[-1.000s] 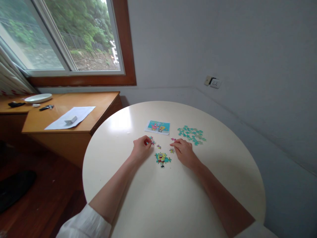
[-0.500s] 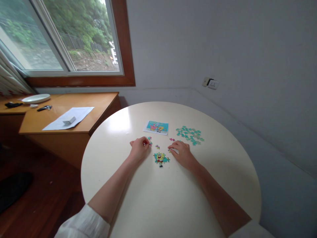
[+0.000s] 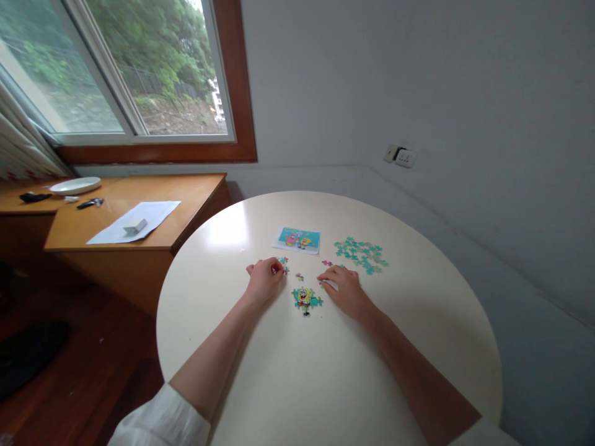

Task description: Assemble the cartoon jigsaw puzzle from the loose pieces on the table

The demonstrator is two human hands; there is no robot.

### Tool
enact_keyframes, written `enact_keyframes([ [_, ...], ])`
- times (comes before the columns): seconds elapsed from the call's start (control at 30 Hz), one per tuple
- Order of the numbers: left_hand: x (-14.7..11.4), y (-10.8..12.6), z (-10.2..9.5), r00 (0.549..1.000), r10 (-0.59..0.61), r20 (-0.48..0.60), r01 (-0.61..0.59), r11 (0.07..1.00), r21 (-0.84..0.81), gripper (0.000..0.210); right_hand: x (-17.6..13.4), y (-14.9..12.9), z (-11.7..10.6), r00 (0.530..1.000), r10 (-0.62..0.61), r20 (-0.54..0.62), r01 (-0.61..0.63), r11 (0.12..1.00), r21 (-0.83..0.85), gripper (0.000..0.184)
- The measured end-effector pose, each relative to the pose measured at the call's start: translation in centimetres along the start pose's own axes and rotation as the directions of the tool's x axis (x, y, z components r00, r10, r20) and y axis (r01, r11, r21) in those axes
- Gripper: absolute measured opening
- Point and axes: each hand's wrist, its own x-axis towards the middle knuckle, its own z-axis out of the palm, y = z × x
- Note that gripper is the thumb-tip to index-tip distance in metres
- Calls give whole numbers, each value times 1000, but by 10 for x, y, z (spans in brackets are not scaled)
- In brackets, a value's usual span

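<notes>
A partly joined jigsaw puzzle (image 3: pixel 304 298) with a yellow cartoon figure on teal lies on the round table between my hands. My left hand (image 3: pixel 266 279) is closed in a pinch at a small cluster of pink and teal jigsaw pieces (image 3: pixel 284 265), which its fingers partly cover. To the right, my right hand (image 3: pixel 344 288) bends thumb and forefinger together at a small jigsaw piece, mostly hidden at the fingertips. One loose yellowish piece (image 3: pixel 299 277) lies just above the joined part. A pink piece (image 3: pixel 327 263) rests beyond my right fingers.
The picture card (image 3: pixel 300 240) lies behind the pieces. Many teal jigsaw pieces (image 3: pixel 361 253) are spread at the back right of the white table (image 3: pixel 297 384). A wooden desk (image 3: pixel 199 192) on the left bears paper (image 3: pixel 155 214), a small white block (image 3: pixel 136 226) and a plate (image 3: pixel 77 185).
The whole view has shifted slightly, so everything appears a little farther right. Both hands keep nearly the same places and poses by the pieces.
</notes>
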Motion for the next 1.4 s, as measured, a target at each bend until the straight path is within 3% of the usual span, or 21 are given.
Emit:
enact_keyframes([
  [0.2, -1, 0, 1, 999, -11, 34, 8, 997, 80, 11, -1, -1, -1, 1000, -8, -4, 8, 1000, 13, 15],
  [1.4, -3, 3, 0, 996, 42, 85, -50, 994, 96, 17, -1, -3, -1, 1000, -10, 11, 10, 1000, 14, 14],
])
